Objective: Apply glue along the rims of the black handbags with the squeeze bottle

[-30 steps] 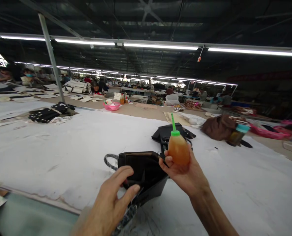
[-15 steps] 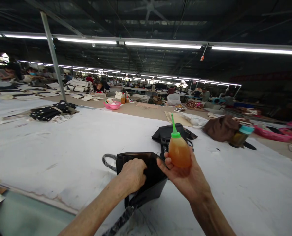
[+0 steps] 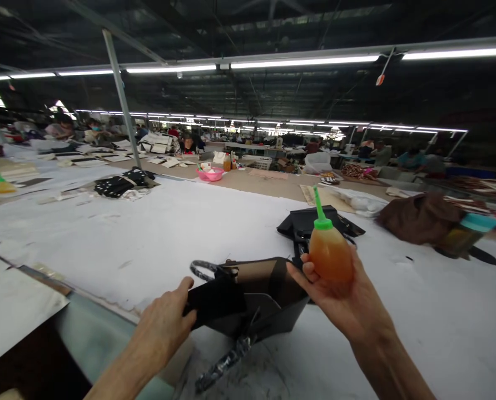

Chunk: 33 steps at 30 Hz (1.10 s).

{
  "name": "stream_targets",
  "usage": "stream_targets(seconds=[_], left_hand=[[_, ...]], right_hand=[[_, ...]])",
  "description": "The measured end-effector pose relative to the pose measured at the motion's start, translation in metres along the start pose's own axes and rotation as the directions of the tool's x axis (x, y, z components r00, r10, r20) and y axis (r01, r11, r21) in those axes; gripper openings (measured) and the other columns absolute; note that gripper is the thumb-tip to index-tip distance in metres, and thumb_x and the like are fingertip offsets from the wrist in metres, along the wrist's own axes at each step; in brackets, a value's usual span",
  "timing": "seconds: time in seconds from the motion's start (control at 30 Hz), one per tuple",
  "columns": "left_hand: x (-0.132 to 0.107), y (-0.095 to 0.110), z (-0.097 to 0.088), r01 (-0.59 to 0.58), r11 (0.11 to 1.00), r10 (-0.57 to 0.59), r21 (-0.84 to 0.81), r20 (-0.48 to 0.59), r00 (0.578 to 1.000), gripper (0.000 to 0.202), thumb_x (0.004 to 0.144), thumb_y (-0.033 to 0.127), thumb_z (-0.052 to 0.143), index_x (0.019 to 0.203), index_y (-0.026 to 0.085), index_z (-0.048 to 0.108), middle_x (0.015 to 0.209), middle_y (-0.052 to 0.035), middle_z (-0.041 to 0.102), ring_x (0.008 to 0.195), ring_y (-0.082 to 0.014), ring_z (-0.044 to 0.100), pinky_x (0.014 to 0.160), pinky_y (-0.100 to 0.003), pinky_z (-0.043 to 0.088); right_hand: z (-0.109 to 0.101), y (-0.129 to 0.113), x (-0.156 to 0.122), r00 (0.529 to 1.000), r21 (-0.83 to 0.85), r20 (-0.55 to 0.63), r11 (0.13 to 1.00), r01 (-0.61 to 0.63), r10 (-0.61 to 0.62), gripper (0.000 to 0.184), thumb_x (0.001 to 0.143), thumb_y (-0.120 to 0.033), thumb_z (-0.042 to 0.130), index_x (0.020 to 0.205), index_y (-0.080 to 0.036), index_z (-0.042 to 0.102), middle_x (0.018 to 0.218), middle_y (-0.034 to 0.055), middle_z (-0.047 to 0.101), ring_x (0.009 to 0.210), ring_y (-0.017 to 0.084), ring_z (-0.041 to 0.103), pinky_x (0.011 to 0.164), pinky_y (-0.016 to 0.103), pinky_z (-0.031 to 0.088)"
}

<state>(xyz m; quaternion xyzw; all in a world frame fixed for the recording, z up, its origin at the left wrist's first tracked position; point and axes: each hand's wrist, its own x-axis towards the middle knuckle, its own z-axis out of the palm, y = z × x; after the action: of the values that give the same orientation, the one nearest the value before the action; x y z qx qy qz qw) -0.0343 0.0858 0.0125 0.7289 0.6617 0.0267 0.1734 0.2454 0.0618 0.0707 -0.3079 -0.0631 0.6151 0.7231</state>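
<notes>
Under a dark roof hung with rows of lit tubes, a workshop hall runs far back, with people at work beyond a broad white surface. A slanting metal post rises past its far left part. Near the middle of the surface's near edge stands a black bag, its mouth spread and its lining showing; one film-wrapped handle loops up on its far side, the other droops toward the near edge. Behind it, closer to the far edge, lies a second black bag. Brown cloth is heaped toward the far right corner, with a turquoise-lidded jar just beside it, while spotted dark fabric lies toward the far left and a pink basin sits beyond the far edge. The left hand pinches a flat black piece at the bag's mouth; whether it is joined to the bag cannot be told. The right hand is wrapped around an amber-filled squeeze bottle, held above the bag's right side with its green nozzle pointing up.
</notes>
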Motion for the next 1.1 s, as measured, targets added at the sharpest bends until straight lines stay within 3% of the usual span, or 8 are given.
stream_targets(seconds=[0.2, 0.33, 0.43, 0.5, 0.6, 0.77, 0.93, 1.1], left_hand=[[0.003, 0.010, 0.017, -0.228, 0.961, 0.256, 0.158, -0.184, 0.949, 0.067, 0.075, -0.002, 0.035, 0.138, 0.018, 0.033, 0.108, -0.0094, 0.064, 0.098, -0.0231, 0.058, 0.084, -0.036, 0.045], [0.000, 0.004, 0.019, -0.285, 0.893, 0.425, 0.347, -0.447, 0.787, 0.063, 0.071, -0.006, 0.033, 0.128, 0.016, 0.050, 0.132, -0.0129, 0.050, 0.120, -0.0307, 0.044, 0.098, -0.048, 0.038], [-0.005, -0.001, 0.013, -0.466, 0.827, 0.562, 0.314, -0.495, 0.663, 0.055, 0.069, -0.004, 0.034, 0.113, 0.016, 0.061, 0.134, -0.0109, 0.049, 0.129, -0.0290, 0.036, 0.106, -0.049, 0.032], [-0.011, 0.000, 0.004, -0.589, 0.788, 0.588, 0.177, -0.500, 0.636, 0.054, 0.075, 0.000, 0.032, 0.118, 0.018, 0.057, 0.133, -0.0091, 0.051, 0.128, -0.0232, 0.039, 0.107, -0.042, 0.034], [-0.020, 0.014, -0.009, -0.611, 0.771, 0.517, -0.180, -0.382, 0.766, 0.051, 0.086, 0.019, 0.039, 0.137, 0.024, 0.038, 0.136, -0.0066, 0.047, 0.124, -0.0197, 0.045, 0.102, -0.035, 0.040], [-0.024, 0.042, -0.005, -0.301, 0.836, 0.340, -0.458, 0.001, 0.941, 0.088, 0.063, 0.046, 0.071, 0.139, 0.022, 0.036, 0.129, -0.0111, 0.053, 0.117, -0.0292, 0.049, 0.100, -0.040, 0.040], [-0.012, 0.039, 0.019, -0.178, 0.809, 0.183, -0.560, -0.048, 0.982, 0.051, 0.076, 0.052, 0.053, 0.111, 0.018, 0.063, 0.099, -0.0078, 0.067, 0.093, -0.0264, 0.060, 0.081, -0.034, 0.047], [0.013, 0.031, 0.039, -0.035, 0.829, -0.123, -0.558, -0.243, 0.962, 0.046, 0.083, 0.042, 0.045, 0.119, 0.015, 0.048, 0.102, -0.0094, 0.064, 0.075, -0.0201, 0.061, 0.072, -0.032, 0.045]], right_hand=[[0.006, 0.003, 0.003, 1.000, -0.027, 0.001, 1.000, 0.006, -0.006, 0.039, 0.091, -0.044, 0.047, 0.093, -0.011, 0.068, 0.078, 0.0143, 0.066, 0.062, 0.019, 0.061, 0.084, 0.054, 0.049], [0.008, 0.004, 0.003, 1.000, -0.021, -0.013, 1.000, -0.016, 0.016, 0.039, 0.091, -0.042, 0.047, 0.090, -0.010, 0.068, 0.079, 0.0149, 0.066, 0.063, 0.020, 0.062, 0.085, 0.054, 0.049], [0.007, 0.003, 0.002, 1.000, -0.026, -0.011, 1.000, -0.018, 0.018, 0.040, 0.091, -0.043, 0.047, 0.091, -0.010, 0.068, 0.080, 0.0150, 0.067, 0.064, 0.021, 0.063, 0.085, 0.054, 0.049], [0.006, 0.002, 0.002, 1.000, -0.021, -0.010, 1.000, -0.017, 0.017, 0.039, 0.091, -0.044, 0.047, 0.092, -0.011, 0.068, 0.082, 0.0141, 0.067, 0.067, 0.022, 0.064, 0.084, 0.055, 0.049], [0.006, 0.001, 0.002, 1.000, -0.021, 0.004, 1.000, -0.023, 0.023, 0.041, 0.091, -0.044, 0.046, 0.090, -0.011, 0.069, 0.080, 0.0135, 0.067, 0.065, 0.021, 0.063, 0.084, 0.054, 0.050], [0.006, 0.002, 0.003, 1.000, -0.021, -0.006, 1.000, -0.021, 0.021, 0.041, 0.091, -0.043, 0.046, 0.087, -0.009, 0.068, 0.078, 0.0146, 0.066, 0.064, 0.020, 0.062, 0.084, 0.055, 0.049], [0.003, 0.003, 0.003, 0.999, -0.026, 0.025, 0.999, -0.026, 0.027, 0.040, 0.091, -0.042, 0.046, 0.091, -0.008, 0.068, 0.079, 0.0155, 0.065, 0.063, 0.019, 0.061, 0.086, 0.055, 0.048], [0.003, 0.003, 0.004, 0.999, -0.042, 0.030, 0.999, -0.026, 0.027, 0.037, 0.091, -0.041, 0.048, 0.093, -0.009, 0.067, 0.080, 0.0140, 0.066, 0.063, 0.019, 0.062, 0.086, 0.056, 0.048]])
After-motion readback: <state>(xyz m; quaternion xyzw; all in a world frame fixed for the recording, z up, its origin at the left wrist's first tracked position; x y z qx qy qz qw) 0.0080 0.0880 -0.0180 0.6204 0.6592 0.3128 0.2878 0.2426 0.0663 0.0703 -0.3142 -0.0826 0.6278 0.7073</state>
